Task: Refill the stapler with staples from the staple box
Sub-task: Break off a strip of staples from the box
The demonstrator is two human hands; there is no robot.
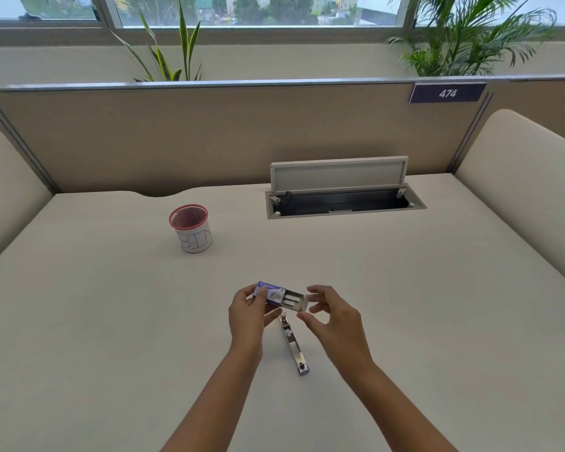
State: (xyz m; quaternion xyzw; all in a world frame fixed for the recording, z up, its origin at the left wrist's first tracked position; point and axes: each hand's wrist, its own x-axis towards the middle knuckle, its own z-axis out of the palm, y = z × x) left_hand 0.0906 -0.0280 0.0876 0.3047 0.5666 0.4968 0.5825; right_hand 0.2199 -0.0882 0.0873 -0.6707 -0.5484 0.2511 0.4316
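Between the two hands, just above the desk, the staple box (276, 295) was held half open. Left hand (247, 313) gripped the purple sleeve, thumb on top, fingers curled underneath. Inner tray (296, 300) was slid out toward the right, with strips of staples (290, 299) visible inside. Right hand (331, 316) sat at the tray's open end, thumb and fingers spread narrowly around it; touching the tray end or just beside it, couldn't tell. It held nothing clearly.

Stapler (292, 345) lay on the desk (405, 305) right below the box, near both hands, running away from the person. It looked opened flat, with the shiny metal channel facing up, though detail was too small to confirm.

Step in hand, by my read: getting a strip out of the box. Loading not yet done, no strip seen in the channel.

Next move probably calls for a fine pinch by the right hand on one strip, lifting it without breaking it, then lining it up with the channel, legs down.

Farther back stood a red mesh cup (190, 228) labelled BIN, well apart, and an open cable hatch (343, 197) in the desk.
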